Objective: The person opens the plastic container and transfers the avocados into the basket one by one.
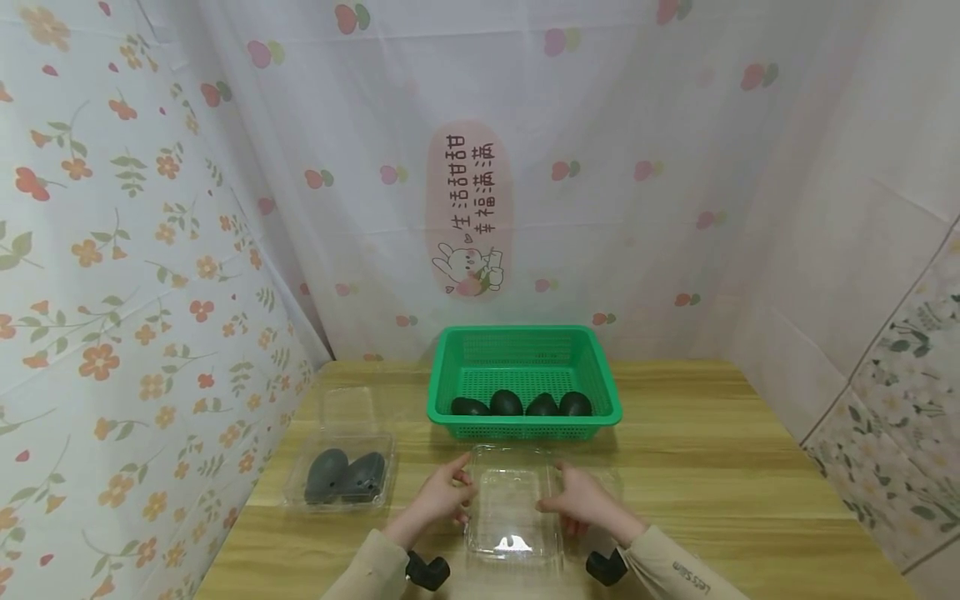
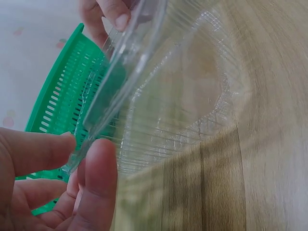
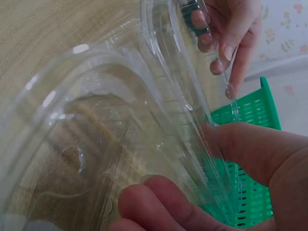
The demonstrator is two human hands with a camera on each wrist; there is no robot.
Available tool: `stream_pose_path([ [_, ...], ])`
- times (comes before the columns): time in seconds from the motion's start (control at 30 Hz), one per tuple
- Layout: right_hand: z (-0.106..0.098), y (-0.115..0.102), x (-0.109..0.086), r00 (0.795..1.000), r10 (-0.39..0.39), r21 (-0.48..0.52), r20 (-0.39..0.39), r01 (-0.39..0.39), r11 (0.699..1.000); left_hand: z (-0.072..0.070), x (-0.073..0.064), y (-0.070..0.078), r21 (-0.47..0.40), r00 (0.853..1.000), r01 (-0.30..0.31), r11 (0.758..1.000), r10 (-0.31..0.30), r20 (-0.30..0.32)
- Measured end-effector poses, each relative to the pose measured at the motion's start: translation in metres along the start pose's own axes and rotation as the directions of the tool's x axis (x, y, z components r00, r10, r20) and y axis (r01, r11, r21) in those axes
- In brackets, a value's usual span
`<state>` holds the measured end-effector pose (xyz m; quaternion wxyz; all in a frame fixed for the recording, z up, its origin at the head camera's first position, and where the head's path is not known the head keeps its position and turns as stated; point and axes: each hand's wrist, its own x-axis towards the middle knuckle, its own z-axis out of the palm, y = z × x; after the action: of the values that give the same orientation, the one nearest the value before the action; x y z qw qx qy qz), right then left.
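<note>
Left hand and right hand are both pinching the sides of a clear plastic box that's sitting on the counter, right in front of the green basket. Looks like they're opening up the lid, so I'm guessing the next move is calling for folding it back without tipping the box.

The container is before the basket, right of the boxed avocados.
</note>
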<state>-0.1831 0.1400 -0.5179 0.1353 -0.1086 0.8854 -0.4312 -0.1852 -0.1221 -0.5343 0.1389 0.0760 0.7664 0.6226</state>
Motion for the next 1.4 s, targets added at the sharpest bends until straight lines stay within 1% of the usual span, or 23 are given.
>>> stream_pose_path([
  [0.13,0.001,-0.001,0.000,1.000,-0.002,-0.010,-0.013,0.002,1.000,0.000,-0.001,0.002,0.025,1.000,-0.007,1.000,0.008,-0.006],
  [0.27,0.001,0.000,0.000,1.000,0.003,-0.015,-0.011,-0.003,1.000,-0.004,-0.002,0.003,0.039,1.000,-0.022,0.999,0.023,-0.002],
  [0.33,0.000,0.002,0.000,1.000,-0.003,-0.024,-0.011,0.002,1.000,-0.008,-0.002,0.004,0.065,0.999,-0.041,0.997,0.041,0.003],
  [0.4,-0.001,0.002,0.000,1.000,-0.008,-0.030,-0.013,0.007,1.000,-0.013,-0.004,0.008,0.112,0.998,-0.070,0.991,0.069,0.009],
  [0.53,-0.002,0.003,0.002,1.000,-0.016,-0.036,-0.017,0.015,0.999,-0.027,-0.012,0.016,0.236,0.991,-0.133,0.963,0.132,0.020],
  [0.6,-0.004,0.003,0.002,1.000,-0.019,-0.035,-0.020,0.018,0.999,-0.035,-0.017,0.021,0.301,0.988,-0.151,0.942,0.154,0.012],
  [0.67,-0.005,0.004,0.002,1.000,-0.021,-0.036,-0.022,0.020,0.999,-0.044,-0.021,0.026,0.364,0.985,-0.155,0.918,0.170,-0.009],
  [0.7,-0.006,0.005,0.001,1.000,-0.022,-0.041,-0.021,0.021,0.999,-0.048,-0.024,0.028,0.400,0.984,-0.151,0.904,0.176,-0.025],
  [0.73,-0.007,0.006,0.001,1.000,-0.022,-0.043,-0.023,0.021,0.999,-0.052,-0.026,0.030,0.444,0.981,-0.148,0.884,0.186,-0.044],
  [0.8,-0.009,0.007,0.001,1.000,-0.021,-0.050,-0.023,0.020,0.999,-0.058,-0.029,0.034,0.529,0.975,-0.135,0.838,0.209,-0.081],
  [0.87,-0.012,0.008,0.001,1.000,-0.020,-0.061,-0.025,0.018,0.998,-0.065,-0.031,0.037,0.606,0.963,-0.122,0.786,0.242,-0.119],
  [0.93,-0.015,0.009,0.001,0.999,-0.020,-0.075,-0.032,0.018,0.997,-0.071,-0.032,0.038,0.682,0.945,-0.102,0.724,0.284,-0.160],
  [1.03,-0.019,0.009,0.000,0.999,-0.024,-0.094,-0.044,0.020,0.995,-0.082,-0.035,0.035,0.773,0.911,-0.063,0.631,0.352,-0.214],
  [1.1,-0.022,0.009,-0.001,0.998,-0.026,-0.094,-0.051,0.021,0.995,-0.090,-0.038,0.030,0.811,0.891,-0.036,0.583,0.386,-0.238],
  [1.17,-0.024,0.009,-0.002,0.998,-0.024,-0.092,-0.057,0.018,0.996,-0.098,-0.041,0.025,0.839,0.877,-0.018,0.544,0.411,-0.247],
  [1.23,-0.026,0.010,-0.003,0.998,-0.023,-0.100,-0.063,0.017,0.995,-0.104,-0.044,0.021,0.851,0.873,-0.004,0.525,0.416,-0.253],
  [1.4,-0.033,0.010,-0.007,0.995,-0.030,-0.139,-0.091,0.018,0.990,-0.116,-0.049,0.013,0.867,0.875,0.011,0.499,0.415,-0.250],
])
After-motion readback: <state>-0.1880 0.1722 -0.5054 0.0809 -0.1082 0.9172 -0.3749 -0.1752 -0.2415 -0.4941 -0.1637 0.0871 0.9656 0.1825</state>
